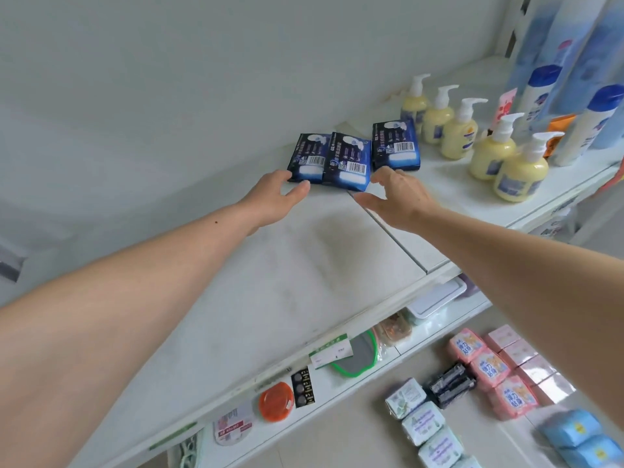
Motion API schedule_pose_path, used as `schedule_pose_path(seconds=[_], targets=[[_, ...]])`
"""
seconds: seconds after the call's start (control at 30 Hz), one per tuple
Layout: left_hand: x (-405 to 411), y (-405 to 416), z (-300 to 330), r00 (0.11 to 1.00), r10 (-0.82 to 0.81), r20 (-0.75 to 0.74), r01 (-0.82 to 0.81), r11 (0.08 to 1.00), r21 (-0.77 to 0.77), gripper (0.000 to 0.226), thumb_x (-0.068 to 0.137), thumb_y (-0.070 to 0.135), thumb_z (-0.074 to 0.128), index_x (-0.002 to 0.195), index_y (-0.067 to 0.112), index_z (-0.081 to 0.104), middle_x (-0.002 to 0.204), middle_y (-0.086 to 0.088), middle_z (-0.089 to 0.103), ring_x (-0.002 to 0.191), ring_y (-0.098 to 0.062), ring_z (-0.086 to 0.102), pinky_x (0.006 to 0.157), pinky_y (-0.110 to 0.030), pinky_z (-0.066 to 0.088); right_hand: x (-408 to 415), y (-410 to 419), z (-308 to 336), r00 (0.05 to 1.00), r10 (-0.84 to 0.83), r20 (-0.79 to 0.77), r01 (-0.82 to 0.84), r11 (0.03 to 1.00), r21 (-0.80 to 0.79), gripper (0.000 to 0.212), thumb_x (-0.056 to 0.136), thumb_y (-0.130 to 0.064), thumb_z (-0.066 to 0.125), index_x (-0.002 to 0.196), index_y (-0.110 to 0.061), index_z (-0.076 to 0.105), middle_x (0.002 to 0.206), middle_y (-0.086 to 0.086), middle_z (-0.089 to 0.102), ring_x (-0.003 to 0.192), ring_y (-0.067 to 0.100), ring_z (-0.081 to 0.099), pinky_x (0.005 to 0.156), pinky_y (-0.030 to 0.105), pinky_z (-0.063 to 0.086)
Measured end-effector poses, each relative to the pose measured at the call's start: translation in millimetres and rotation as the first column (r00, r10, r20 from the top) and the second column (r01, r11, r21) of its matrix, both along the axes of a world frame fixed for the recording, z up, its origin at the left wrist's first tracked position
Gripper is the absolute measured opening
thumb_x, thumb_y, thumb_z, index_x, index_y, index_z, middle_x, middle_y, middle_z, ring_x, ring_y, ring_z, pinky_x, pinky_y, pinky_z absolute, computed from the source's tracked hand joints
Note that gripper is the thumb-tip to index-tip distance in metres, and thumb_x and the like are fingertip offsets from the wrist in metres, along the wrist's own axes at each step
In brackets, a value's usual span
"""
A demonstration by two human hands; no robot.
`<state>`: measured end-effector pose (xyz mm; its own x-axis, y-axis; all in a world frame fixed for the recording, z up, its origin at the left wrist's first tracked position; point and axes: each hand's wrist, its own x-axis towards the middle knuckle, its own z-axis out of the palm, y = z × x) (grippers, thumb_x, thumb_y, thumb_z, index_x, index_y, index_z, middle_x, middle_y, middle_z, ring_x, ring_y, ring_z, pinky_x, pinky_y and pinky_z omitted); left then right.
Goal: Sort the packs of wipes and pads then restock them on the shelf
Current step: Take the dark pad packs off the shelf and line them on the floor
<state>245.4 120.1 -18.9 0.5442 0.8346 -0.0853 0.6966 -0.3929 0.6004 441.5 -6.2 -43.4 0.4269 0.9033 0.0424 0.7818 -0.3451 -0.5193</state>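
Observation:
Three dark blue packs stand in a row near the back of the white shelf [304,265]: a left pack [309,158], a middle pack [347,162] and a right pack [395,146]. My left hand [275,197] reaches to the left pack, fingers touching its left edge and thumb stretched out below its front. My right hand [393,194] hovers just in front of the middle and right packs, fingers relaxed, holding nothing. On the floor lie pink packs [489,369], white-green packs [422,420] and light blue packs [577,437].
Yellow pump bottles [489,146] stand in rows to the right of the blue packs, with tall blue-capped bottles [540,92] behind. A lower shelf [337,390] holds an orange lid, batteries, a green-rimmed mirror and a white box. Black packets [452,383] lie on the floor.

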Motion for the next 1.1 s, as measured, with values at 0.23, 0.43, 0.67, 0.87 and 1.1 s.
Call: schedule_pose_path(seconds=[0.23, 0.43, 0.67, 0.87, 1.1], targets=[[48, 52, -13, 0.992, 0.115, 0.061, -0.109, 0.99, -0.094, 0.057, 0.099, 0.049, 0.038, 0.145, 0.015, 0.031, 0.147, -0.005, 0.036, 0.114, -0.017, 0.039, 0.087, -0.024, 0.027, 14, 51, -24, 0.999, 0.03, 0.021, -0.03, 0.999, 0.031, 0.069, 0.086, -0.047, 0.065, 0.142, -0.019, 0.036, 0.145, 0.006, 0.039, 0.129, 0.03, 0.039, 0.1, 0.043, 0.041], [77, 90, -45, 0.925, 0.356, 0.13, -0.314, 0.912, -0.263, 0.071, 0.095, 0.059, 0.036, 0.146, 0.01, 0.027, 0.146, -0.009, 0.037, 0.13, -0.028, 0.042, 0.101, -0.036, 0.039, 16, 83, -45, 0.996, 0.028, 0.088, -0.037, 0.994, 0.104, 0.079, 0.081, -0.043, 0.073, 0.144, -0.019, 0.032, 0.153, 0.0, 0.028, 0.137, 0.027, 0.025, 0.104, 0.041, 0.037], [86, 112, -59, 0.871, 0.441, 0.216, -0.384, 0.886, -0.26, 0.06, 0.094, 0.042, 0.054, 0.131, -0.005, 0.046, 0.134, -0.022, 0.049, 0.11, -0.03, 0.054, 0.083, -0.032, 0.044, 16, 101, -53, 0.999, -0.049, 0.001, 0.048, 0.988, 0.147, 0.073, 0.082, -0.041, 0.073, 0.139, -0.016, 0.035, 0.14, 0.004, 0.044, 0.127, 0.026, 0.038, 0.096, 0.041, 0.042], [81, 120, -60, 0.842, 0.441, 0.311, -0.354, 0.886, -0.299, 0.063, 0.085, 0.036, 0.07, 0.135, 0.008, 0.044, 0.138, -0.008, 0.046, 0.121, -0.025, 0.051, 0.1, -0.043, 0.047, 18, 101, -53, 0.997, -0.071, -0.038, 0.076, 0.983, 0.169, 0.076, 0.078, -0.042, 0.076, 0.138, -0.018, 0.036, 0.134, 0.003, 0.048, 0.122, 0.025, 0.04, 0.096, 0.04, 0.042], [72, 107, -51, 0.828, 0.395, 0.398, -0.214, 0.878, -0.428, 0.054, 0.095, 0.044, 0.053, 0.144, 0.034, 0.034, 0.124, 0.007, 0.057, 0.096, -0.013, 0.064, 0.068, -0.029, 0.056, 12, 95, -47, 0.997, -0.042, -0.067, 0.051, 0.99, 0.133, 0.093, 0.07, -0.047, 0.081, 0.145, -0.024, 0.031, 0.139, 0.003, 0.04, 0.127, 0.026, 0.033, 0.097, 0.04, 0.041]])
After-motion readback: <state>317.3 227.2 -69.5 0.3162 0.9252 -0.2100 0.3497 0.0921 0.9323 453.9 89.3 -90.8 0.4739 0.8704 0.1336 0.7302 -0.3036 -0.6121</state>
